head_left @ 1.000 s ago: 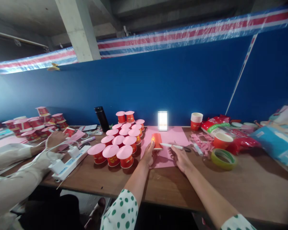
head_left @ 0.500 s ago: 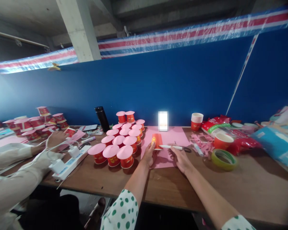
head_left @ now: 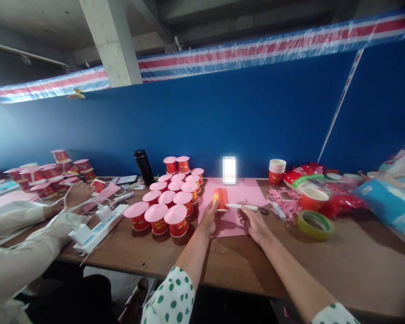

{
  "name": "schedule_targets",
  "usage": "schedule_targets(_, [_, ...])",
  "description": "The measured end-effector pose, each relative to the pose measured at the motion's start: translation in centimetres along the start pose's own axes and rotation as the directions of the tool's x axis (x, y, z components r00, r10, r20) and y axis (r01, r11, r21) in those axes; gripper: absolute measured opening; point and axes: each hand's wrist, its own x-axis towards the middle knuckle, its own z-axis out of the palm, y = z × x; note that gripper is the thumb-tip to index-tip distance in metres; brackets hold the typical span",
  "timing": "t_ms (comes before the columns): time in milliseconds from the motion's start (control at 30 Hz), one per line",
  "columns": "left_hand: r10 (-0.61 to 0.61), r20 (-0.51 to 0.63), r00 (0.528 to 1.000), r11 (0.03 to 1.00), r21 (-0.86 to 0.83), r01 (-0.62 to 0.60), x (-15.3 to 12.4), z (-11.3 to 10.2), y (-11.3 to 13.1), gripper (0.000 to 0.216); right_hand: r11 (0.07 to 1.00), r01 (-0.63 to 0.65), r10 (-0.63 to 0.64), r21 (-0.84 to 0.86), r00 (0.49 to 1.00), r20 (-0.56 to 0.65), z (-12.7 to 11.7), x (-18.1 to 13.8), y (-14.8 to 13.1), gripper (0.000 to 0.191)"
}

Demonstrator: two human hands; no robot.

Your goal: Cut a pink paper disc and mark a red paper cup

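Observation:
My left hand point(head_left: 209, 217) is closed around a red paper cup point(head_left: 222, 198) with a yellow print, held over a sheet of pink paper point(head_left: 246, 189). In my right hand point(head_left: 254, 222) is a slim white pen point(head_left: 241, 206), pinched between the fingers, its tip pointing left at the cup's lower edge. Whether the tip touches the cup I cannot tell. Partly behind the right hand lie scissors point(head_left: 263, 210) with dark handles. Left of my hands stand several upside-down red cups point(head_left: 178, 228) topped with pink paper discs point(head_left: 175, 214).
Pink paper scraps point(head_left: 286, 201), a roll of tape point(head_left: 314, 225), a red cup point(head_left: 313, 199) and a cup stack point(head_left: 277, 172) are to the right. At left are a white power strip point(head_left: 99, 231), a black bottle point(head_left: 143, 167) and a co-worker's hand point(head_left: 79, 194).
The white pen has shifted very slightly right with my right hand. My left hand and the cup look unchanged. The co-worker's hand has moved a little.

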Motion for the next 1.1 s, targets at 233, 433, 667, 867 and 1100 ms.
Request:
schedule_targets(233, [0.005,-0.007,1.000,1.000,-0.013,-0.005,0.18,-0.17,-0.20,0.037,1.000,-0.004,0.004,0.002,1.000,-0.008,0.14,-0.03,-0.06,0.032])
schedule_targets(433, [0.001,-0.006,1.000,1.000,-0.025,-0.001,0.24,-0.22,-0.24,0.035,1.000,-0.003,0.004,0.012,1.000,-0.015,0.00,0.04,0.08,0.031])
schedule_targets(667, [-0.018,-0.040,0.999,0.999,-0.047,0.016,0.54,-0.57,-0.46,0.037,1.000,-0.006,0.006,0.016,1.000,-0.022,0.01,0.12,0.16,0.030])
schedule_targets(867, [-0.021,-0.040,0.999,0.998,-0.062,0.019,0.71,-0.72,-0.53,0.033,1.000,-0.006,0.006,0.020,1.000,-0.029,-0.27,0.39,0.48,0.031])
schedule_targets(1100, [-0.028,-0.031,0.999,0.997,-0.069,0.026,0.58,-0.63,-0.41,0.035,0.999,-0.016,0.018,0.032,0.999,-0.033,-0.31,0.49,0.47,0.032])
